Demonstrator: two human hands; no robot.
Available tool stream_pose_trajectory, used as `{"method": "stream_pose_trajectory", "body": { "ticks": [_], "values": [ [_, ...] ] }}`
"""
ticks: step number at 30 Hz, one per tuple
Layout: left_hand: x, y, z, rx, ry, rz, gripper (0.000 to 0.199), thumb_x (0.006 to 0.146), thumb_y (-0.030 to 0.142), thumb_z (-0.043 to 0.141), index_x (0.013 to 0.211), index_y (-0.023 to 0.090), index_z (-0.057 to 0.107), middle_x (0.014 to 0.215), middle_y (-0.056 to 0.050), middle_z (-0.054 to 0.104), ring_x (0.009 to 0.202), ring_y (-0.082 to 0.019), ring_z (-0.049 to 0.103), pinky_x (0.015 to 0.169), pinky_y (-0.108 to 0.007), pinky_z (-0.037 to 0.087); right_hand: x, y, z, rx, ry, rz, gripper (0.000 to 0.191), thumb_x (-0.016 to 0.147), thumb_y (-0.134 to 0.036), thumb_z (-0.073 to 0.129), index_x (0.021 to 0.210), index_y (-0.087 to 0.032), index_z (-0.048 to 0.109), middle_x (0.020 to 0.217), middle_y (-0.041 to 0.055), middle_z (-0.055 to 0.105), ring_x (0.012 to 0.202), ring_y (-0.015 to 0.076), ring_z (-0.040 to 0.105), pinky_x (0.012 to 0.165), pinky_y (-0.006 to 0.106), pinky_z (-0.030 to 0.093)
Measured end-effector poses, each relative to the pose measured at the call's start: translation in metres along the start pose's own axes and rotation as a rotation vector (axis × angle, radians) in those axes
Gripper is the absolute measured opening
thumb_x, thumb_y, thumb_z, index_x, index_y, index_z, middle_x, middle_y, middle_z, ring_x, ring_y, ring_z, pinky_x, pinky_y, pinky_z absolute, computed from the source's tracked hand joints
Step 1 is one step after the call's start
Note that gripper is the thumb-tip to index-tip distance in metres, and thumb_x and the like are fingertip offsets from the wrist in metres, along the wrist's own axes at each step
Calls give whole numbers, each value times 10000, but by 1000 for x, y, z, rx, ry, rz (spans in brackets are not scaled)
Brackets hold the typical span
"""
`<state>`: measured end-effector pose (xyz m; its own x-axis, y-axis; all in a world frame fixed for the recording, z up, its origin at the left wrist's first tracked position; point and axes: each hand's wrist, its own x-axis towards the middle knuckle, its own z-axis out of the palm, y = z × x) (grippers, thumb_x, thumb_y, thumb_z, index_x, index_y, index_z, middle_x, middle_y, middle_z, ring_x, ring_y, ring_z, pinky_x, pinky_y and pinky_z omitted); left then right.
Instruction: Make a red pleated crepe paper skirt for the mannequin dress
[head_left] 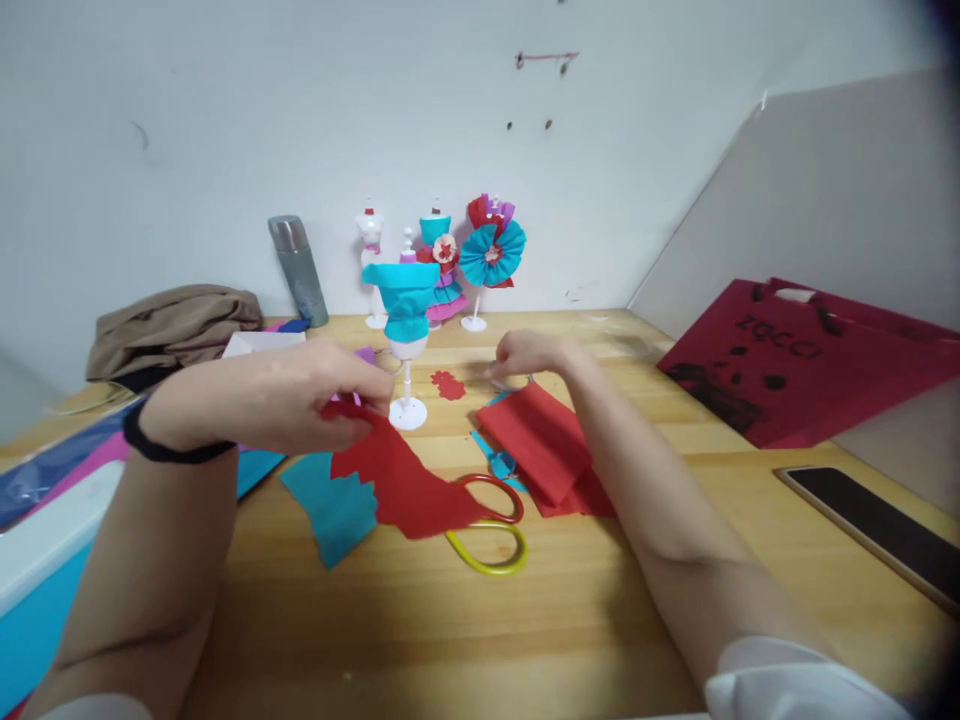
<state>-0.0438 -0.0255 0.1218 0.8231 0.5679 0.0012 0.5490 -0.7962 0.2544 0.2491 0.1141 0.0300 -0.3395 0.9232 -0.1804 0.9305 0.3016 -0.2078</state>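
Note:
My left hand (341,395) is closed on a red cloth-like piece (420,485) with a jagged cut edge, its lower end hanging down over the scissors (491,570). Of the scissors, one red and one yellow handle loop show; the blades are hidden. My right hand (525,355), fingers closed, is low over the table beyond a folded red stack (536,440); whatever it pinches is too small to make out. Between the hands stands a small white dress form (407,385) wearing a turquoise top (406,305). A red scalloped cutout (448,385) lies right of its base.
Three more dressed forms, one with a turquoise flower (493,253), stand against the wall by a grey flask (298,270). A turquoise scrap (334,510) lies in front. At right are a red bag (810,360) and a phone (870,525); brown cloth (172,330) lies left.

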Motion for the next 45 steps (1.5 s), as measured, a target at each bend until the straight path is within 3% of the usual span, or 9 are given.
{"method": "stream_pose_trajectory", "body": {
  "ticks": [4,9,16,21,27,30,39,42,45],
  "values": [
    [2,-5,9,26,7,15,164,789,67,528,756,183,640,717,11,625,590,-83,529,521,-168,371,23,1,28,-55,-42,53,259,695,-177,745,507,-147,571,559,78,601,644,168,595,584,294,365],
    [8,-12,16,26,45,81,194,755,34,509,726,188,622,657,36,588,589,-77,494,550,-165,361,30,12,22,-30,37,47,96,703,-126,665,612,-151,648,699,98,669,732,222,613,621,315,397],
    [17,-10,19,24,-24,28,189,732,24,514,704,185,609,639,38,590,576,-83,483,535,-186,336,38,15,40,137,38,13,349,586,-82,717,371,-190,464,358,-7,396,482,133,457,499,285,290],
    [18,-12,22,5,1,52,188,740,34,514,732,187,622,676,23,622,611,-96,511,556,-208,338,34,24,34,362,117,-4,288,624,-139,703,428,-192,499,366,-24,463,413,96,430,457,257,304],
    [28,-9,24,-68,95,2,155,760,89,515,713,176,634,658,24,609,613,-102,522,568,-214,359,12,20,0,721,309,-44,188,769,-208,588,629,-201,464,511,21,591,576,140,617,528,232,440],
    [35,-6,28,-161,184,-81,132,768,122,524,735,175,640,715,21,644,656,-105,565,594,-208,399,-6,6,-17,893,339,-151,224,739,-263,668,627,-200,485,518,11,604,502,130,582,511,250,446],
    [44,1,42,-258,373,-156,72,733,132,559,713,179,610,627,51,572,591,-98,515,552,-216,402,-93,-48,-52,883,231,-517,298,716,-278,819,591,-206,558,495,-11,566,430,94,525,431,253,429],
    [45,2,45,-219,454,-167,31,725,152,602,732,182,607,676,41,606,628,-106,541,576,-219,422,-105,-57,-53,877,177,-560,282,727,-280,809,598,-210,568,507,-11,594,442,95,543,430,239,446],
    [42,6,45,-249,453,-105,84,742,114,585,727,185,627,685,28,641,639,-107,571,587,-212,444,-106,-60,-51,876,102,-585,256,733,-265,792,613,-208,574,525,-18,618,461,96,570,449,223,464]
  ]
}}
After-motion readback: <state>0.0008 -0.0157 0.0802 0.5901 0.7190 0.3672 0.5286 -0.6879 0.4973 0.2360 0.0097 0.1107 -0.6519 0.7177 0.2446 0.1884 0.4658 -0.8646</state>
